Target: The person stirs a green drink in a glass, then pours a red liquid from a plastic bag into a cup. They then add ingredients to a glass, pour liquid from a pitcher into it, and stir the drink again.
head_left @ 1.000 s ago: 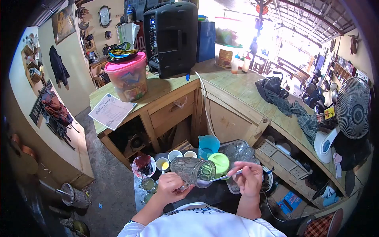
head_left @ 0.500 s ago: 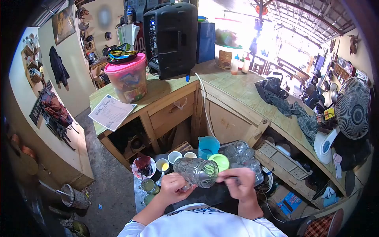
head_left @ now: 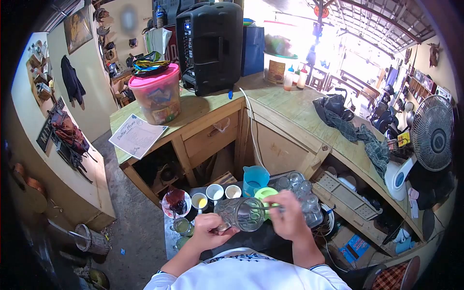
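My left hand (head_left: 208, 231) is closed around the handle of a large clear glass mug (head_left: 241, 215), which lies tilted on its side in the air with its mouth to the right. In my right hand (head_left: 289, 217) is a thin metal utensil (head_left: 271, 207); its far end reaches to the mug's mouth, and its tip cannot be made out. Beneath them, the low dark table holds white cups (head_left: 214, 192), one cup with yellow contents (head_left: 199, 201), a blue pitcher (head_left: 255, 180) and a light green container (head_left: 267, 195).
Clear glasses (head_left: 299, 188) crowd the table's right side. At its left stand a plate with a dark red bag (head_left: 176, 201) and a glass mug (head_left: 182, 226). A wooden counter (head_left: 203, 123) wraps around ahead, bearing a speaker (head_left: 210, 48) and a pink-lidded bucket (head_left: 154, 94).
My right hand has risen slightly, bringing the thin utensil level with the mug's mouth. The mug has turned a little and shifted slightly, its mouth facing me more.
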